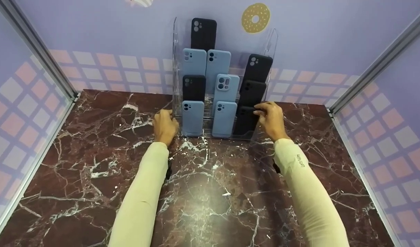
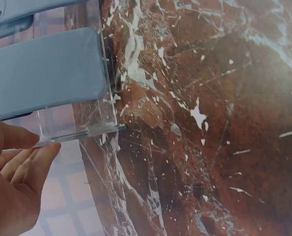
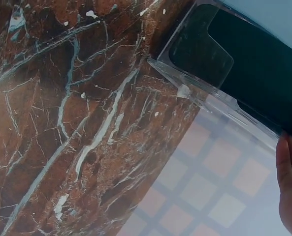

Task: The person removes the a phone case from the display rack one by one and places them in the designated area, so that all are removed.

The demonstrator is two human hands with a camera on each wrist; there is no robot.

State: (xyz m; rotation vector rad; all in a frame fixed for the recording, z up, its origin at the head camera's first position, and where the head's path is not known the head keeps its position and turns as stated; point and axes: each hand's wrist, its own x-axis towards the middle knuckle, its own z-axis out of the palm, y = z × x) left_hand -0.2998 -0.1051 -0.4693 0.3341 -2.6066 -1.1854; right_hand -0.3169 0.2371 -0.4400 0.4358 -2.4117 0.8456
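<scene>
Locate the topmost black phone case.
In the head view, the topmost black case stands at the back of the clear stand, left of the donut print, above two blue cases.

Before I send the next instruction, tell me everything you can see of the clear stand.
The clear stand is transparent and looks like hard plastic, rising in steps between tall side panels. It stands upright on the marbled table, near the back wall, holding black phone cases and light-blue phone cases in rows. The left hand pinches its left edge low down; the right hand is at its right side, exact grip unclear.
</scene>
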